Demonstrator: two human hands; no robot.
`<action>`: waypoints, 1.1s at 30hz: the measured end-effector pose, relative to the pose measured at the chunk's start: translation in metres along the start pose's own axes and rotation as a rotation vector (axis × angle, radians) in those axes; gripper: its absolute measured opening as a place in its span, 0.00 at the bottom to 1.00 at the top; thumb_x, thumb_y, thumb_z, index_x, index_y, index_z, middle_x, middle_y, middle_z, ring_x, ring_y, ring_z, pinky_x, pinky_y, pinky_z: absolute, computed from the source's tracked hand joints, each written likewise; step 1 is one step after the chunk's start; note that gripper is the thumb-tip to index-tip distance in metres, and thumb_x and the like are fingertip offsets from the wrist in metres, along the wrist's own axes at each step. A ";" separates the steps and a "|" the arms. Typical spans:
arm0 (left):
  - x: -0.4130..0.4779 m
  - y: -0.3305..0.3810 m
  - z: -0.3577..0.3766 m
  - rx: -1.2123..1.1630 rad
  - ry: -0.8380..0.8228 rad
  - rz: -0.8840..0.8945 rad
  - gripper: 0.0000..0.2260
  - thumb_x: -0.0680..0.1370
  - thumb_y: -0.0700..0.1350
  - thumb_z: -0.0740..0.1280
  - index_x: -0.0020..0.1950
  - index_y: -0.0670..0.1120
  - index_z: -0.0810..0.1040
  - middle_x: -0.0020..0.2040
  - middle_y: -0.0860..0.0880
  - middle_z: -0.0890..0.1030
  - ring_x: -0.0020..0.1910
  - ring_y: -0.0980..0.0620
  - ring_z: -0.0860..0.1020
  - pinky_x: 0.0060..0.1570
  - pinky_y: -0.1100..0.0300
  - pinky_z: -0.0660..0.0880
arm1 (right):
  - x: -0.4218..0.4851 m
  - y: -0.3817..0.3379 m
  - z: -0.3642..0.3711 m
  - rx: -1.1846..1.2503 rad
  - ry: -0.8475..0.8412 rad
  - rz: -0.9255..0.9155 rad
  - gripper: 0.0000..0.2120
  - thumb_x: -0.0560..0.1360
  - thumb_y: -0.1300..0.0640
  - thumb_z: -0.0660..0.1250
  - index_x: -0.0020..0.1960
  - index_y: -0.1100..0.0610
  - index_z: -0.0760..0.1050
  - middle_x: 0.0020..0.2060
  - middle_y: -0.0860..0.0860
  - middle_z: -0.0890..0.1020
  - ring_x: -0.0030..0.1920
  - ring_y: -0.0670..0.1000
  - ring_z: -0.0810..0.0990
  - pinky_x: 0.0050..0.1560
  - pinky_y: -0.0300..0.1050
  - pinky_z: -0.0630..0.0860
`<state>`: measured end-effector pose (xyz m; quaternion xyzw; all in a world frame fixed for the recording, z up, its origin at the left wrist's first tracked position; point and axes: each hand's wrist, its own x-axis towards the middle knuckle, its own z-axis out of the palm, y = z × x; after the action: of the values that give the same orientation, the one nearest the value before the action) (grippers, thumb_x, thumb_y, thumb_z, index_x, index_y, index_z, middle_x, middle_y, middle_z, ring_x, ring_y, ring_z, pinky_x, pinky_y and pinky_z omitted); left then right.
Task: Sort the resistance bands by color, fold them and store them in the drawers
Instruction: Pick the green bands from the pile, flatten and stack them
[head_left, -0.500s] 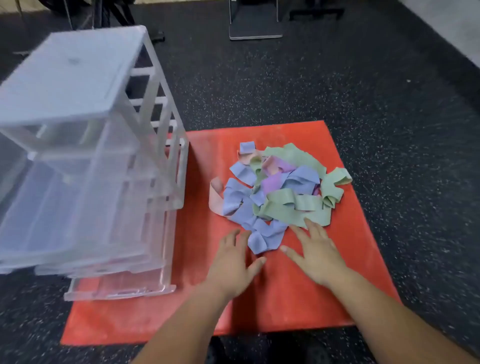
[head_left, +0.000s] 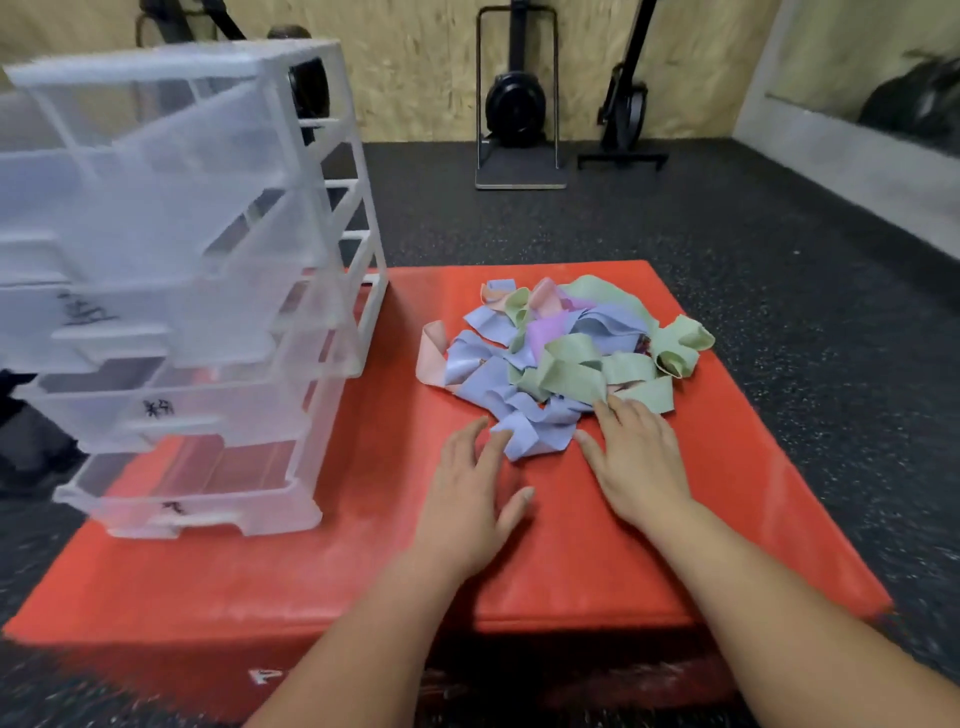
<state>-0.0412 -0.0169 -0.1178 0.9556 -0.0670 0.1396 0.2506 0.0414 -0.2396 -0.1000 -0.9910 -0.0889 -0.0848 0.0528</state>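
Note:
A tangled pile of resistance bands (head_left: 566, 353) lies on a red padded box (head_left: 753, 493): blue, green, pink and purple ones mixed together. A clear plastic drawer unit (head_left: 197, 291) with several pulled-out drawers stands on the box's left part. My left hand (head_left: 478, 499) rests flat on the red surface, fingertips touching the nearest blue band (head_left: 530, 431). My right hand (head_left: 636, 462) lies flat beside it, fingers straight, tips at the edge of a green band (head_left: 649, 392). Neither hand holds anything.
The box stands on a black speckled rubber floor (head_left: 779, 249). Black gym equipment on a stand (head_left: 519, 114) and a second machine (head_left: 626, 109) are by the wooden back wall. A mirror edge runs along the right wall.
The view has tilted up, showing the back wall and the drawer fronts. Both hands stay flat at the near edge of the pile, barely moved.

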 end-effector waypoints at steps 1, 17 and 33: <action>-0.011 0.002 -0.005 0.016 -0.012 -0.020 0.31 0.80 0.63 0.63 0.79 0.50 0.67 0.78 0.45 0.64 0.76 0.43 0.65 0.77 0.48 0.64 | -0.008 -0.002 -0.011 0.027 0.012 -0.002 0.31 0.83 0.36 0.50 0.77 0.54 0.69 0.74 0.53 0.73 0.74 0.56 0.69 0.73 0.56 0.67; -0.058 0.019 -0.029 -0.031 -0.091 -0.068 0.23 0.78 0.55 0.69 0.73 0.52 0.75 0.66 0.51 0.77 0.64 0.46 0.75 0.67 0.51 0.71 | -0.108 0.018 -0.019 0.440 -0.005 -0.185 0.03 0.79 0.47 0.71 0.50 0.42 0.83 0.51 0.37 0.82 0.55 0.49 0.81 0.57 0.49 0.75; 0.018 0.033 0.000 -0.170 0.002 -0.106 0.13 0.79 0.52 0.71 0.63 0.55 0.79 0.57 0.58 0.79 0.52 0.54 0.76 0.48 0.58 0.71 | -0.015 0.056 0.000 0.246 0.026 0.152 0.22 0.77 0.52 0.71 0.71 0.49 0.75 0.61 0.49 0.82 0.62 0.58 0.76 0.57 0.56 0.77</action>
<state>-0.0307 -0.0464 -0.0972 0.9329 -0.0278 0.1211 0.3380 0.0370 -0.2969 -0.1081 -0.9798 -0.0224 -0.0819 0.1811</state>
